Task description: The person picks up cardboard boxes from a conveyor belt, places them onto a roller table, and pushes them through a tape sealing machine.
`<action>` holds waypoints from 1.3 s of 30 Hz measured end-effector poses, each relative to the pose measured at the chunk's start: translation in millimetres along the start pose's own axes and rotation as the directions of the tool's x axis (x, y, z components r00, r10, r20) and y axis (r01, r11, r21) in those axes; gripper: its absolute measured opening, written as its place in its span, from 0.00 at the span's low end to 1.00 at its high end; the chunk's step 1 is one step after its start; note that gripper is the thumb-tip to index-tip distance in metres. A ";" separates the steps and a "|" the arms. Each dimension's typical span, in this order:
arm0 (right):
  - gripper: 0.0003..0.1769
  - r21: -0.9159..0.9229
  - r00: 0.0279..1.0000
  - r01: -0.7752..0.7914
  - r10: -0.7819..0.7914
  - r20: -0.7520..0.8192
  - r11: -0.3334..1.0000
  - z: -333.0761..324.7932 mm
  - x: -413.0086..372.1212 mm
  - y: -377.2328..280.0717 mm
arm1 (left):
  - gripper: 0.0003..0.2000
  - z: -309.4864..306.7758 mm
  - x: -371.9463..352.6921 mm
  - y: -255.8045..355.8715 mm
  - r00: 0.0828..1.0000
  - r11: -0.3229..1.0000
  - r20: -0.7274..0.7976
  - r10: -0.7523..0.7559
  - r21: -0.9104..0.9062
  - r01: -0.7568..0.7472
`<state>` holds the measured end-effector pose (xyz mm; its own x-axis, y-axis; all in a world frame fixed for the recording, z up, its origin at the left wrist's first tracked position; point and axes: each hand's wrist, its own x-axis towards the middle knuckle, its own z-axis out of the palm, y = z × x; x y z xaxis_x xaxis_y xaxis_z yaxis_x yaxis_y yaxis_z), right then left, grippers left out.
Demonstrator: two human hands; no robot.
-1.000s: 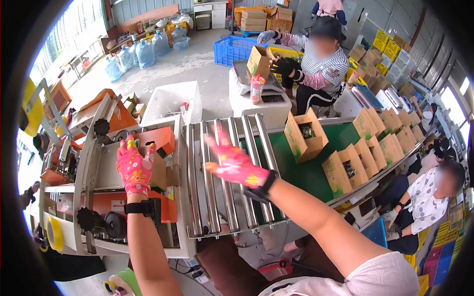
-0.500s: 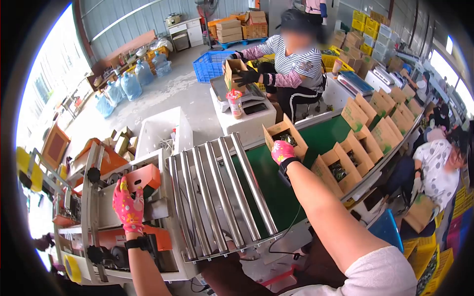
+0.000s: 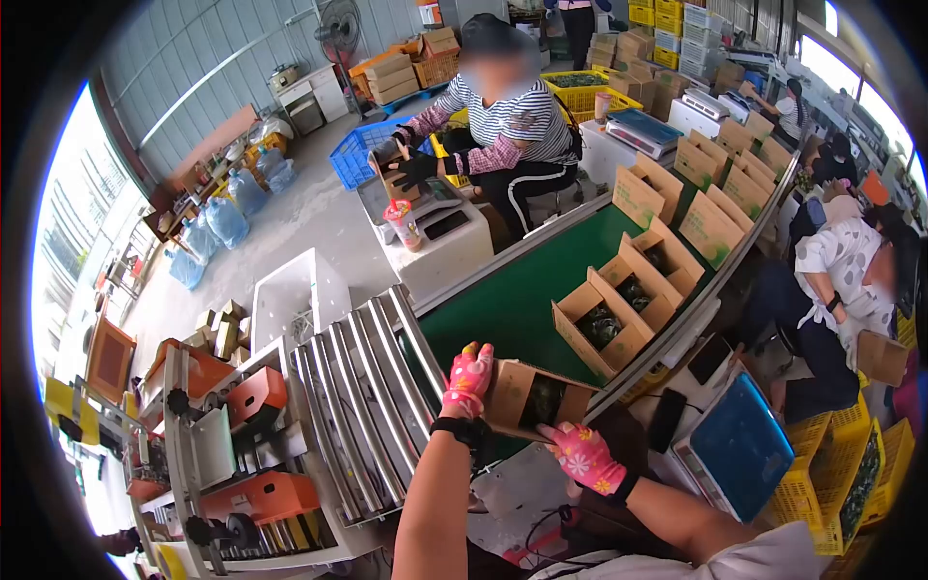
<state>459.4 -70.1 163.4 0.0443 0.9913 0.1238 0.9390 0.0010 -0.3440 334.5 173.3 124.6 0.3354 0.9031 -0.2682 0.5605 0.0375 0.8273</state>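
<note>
Since a moment ago my left hand (image 3: 469,380) has left the orange taping machine (image 3: 256,396) and my right hand (image 3: 585,454) has drawn back along the green belt (image 3: 503,304); both now clasp one cardboard box (image 3: 527,398). My left forearm rises straight, fingers curled over the box's left end, while my bent right arm cups its lower right edge. It lies tipped, open mouth toward me, over the belt's near edge beside the steel rollers (image 3: 358,387).

A packing workshop is shown: a green conveyor belt (image 3: 512,300) is loaded with open cardboard boxes (image 3: 604,324), a steel roller track (image 3: 362,387) and a taping machine (image 3: 242,454) are set at its near end, and yellow crates (image 3: 667,14) are stacked beyond it.
</note>
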 end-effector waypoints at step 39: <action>0.19 -0.032 0.789 0.607 -0.607 -0.097 0.794 -59.0 117.0 -193.6 | 0.17 -169.5 -217.1 -52.1 0.610 0.755 -0.789 -0.065 -0.439 -0.487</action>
<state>302.9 37.9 299.4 -0.5016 0.7688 0.3968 0.7837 0.5980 -0.1679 104.2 47.8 223.4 -0.4294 0.8865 0.1722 -0.0719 -0.2237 0.9720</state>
